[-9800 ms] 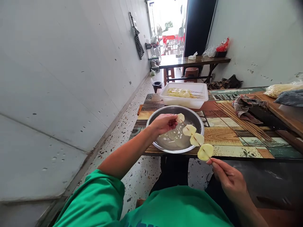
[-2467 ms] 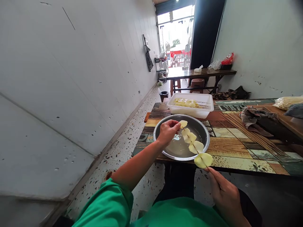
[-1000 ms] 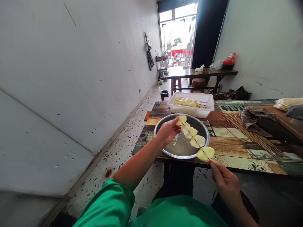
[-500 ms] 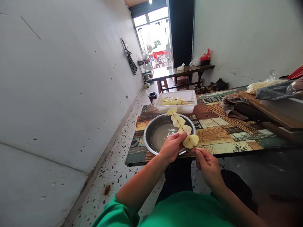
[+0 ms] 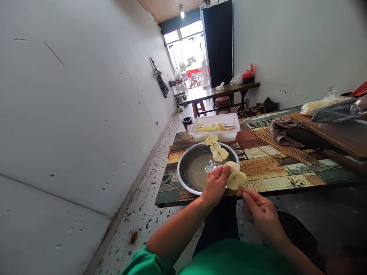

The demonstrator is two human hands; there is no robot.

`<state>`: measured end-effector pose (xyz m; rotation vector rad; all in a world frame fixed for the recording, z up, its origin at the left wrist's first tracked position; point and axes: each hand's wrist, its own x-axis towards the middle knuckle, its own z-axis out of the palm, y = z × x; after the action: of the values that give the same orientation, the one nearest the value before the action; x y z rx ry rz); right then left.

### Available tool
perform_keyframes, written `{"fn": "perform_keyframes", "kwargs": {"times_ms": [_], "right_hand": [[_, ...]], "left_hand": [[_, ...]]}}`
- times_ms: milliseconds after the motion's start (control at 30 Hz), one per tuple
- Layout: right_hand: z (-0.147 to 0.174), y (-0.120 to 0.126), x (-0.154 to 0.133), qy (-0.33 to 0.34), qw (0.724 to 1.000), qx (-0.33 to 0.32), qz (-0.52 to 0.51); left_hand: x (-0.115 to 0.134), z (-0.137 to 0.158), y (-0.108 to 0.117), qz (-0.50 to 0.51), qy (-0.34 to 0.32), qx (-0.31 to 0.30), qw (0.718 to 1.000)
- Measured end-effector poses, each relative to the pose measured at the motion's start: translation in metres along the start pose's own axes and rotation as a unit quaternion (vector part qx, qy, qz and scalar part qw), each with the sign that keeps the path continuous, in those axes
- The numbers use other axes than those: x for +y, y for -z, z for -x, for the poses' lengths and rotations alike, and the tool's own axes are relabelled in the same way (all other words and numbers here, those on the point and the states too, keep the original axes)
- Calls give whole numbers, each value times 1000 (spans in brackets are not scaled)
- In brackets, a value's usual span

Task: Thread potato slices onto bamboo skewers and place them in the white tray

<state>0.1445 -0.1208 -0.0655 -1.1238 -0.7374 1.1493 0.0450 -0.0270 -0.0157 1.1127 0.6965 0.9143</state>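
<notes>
**Both hands on a skewer of potato slices above a steel basin**

Head view: The left hand (image 5: 215,185) is closed, its fingertips pinching the second pale yellow potato slice (image 5: 231,166) on a thin bamboo skewer. The right hand (image 5: 259,212) is closed too, thumb and forefinger clamped on the skewer's near end just below the lowest slice (image 5: 236,180). The skewer of pale yellow potato slices (image 5: 220,154) slants away from the person, its far slices hanging over the round stainless-steel basin (image 5: 186,168), which holds cloudy water and sits at the near edge of the patchwork-patterned wooden table (image 5: 272,168). The topmost slice (image 5: 210,139) reaches about to the basin's far rim. Just behind the basin stands a white rectangular plastic tray (image 5: 213,134) with finished potato skewers lying in it. To the right of the basin, well apart from the hands, a loose bundle of bare bamboo skewers (image 5: 283,149) lies across the table, and beyond it a crumpled grey-brown cloth (image 5: 282,128). The person's green shirt (image 5: 229,259) fills the bottom of the view. Farther back stands a dark wooden table (image 5: 223,91) near the bright doorway.
</notes>
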Motion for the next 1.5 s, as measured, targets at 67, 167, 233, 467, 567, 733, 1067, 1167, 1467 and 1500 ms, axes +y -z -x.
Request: {"fn": "perform_keyframes", "kwargs": {"times_ms": [67, 167, 233, 467, 567, 733, 1067, 1167, 1467, 1500], "right_hand": [[-2, 1, -2, -2, 1000, -2, -16], [-4, 5, -2, 79, 992, 50, 89], [-5, 7, -1, 142, 973, 80, 161], [2, -4, -11, 11, 1000, 19, -11], [5, -7, -18, -86, 986, -55, -131], [-1, 1, -2, 40, 998, 52, 11], [-4, 12, 5, 239, 921, 143, 273], [-2, 11, 1, 211, 938, 110, 253], [7, 7, 1, 150, 960, 79, 224], [7, 7, 1, 146, 961, 84, 219]], "left_hand": [[1, 0, 0, -29, -13, -2, 999], [2, -1, 1, -44, -24, 2, 999], [1, -1, 2, -49, -23, 2, 999], [-7, -6, -6, 1, -15, 53, 998], [-1, -8, -9, 15, -2, 46, 999], [1, -9, -6, 9, -2, 43, 999], [3, -6, -9, 66, 16, 25, 997], [15, -10, -3, 123, 19, 55, 991], [26, -15, 2, 182, 35, 81, 979], [25, -14, 2, 184, 33, 79, 979]]}}
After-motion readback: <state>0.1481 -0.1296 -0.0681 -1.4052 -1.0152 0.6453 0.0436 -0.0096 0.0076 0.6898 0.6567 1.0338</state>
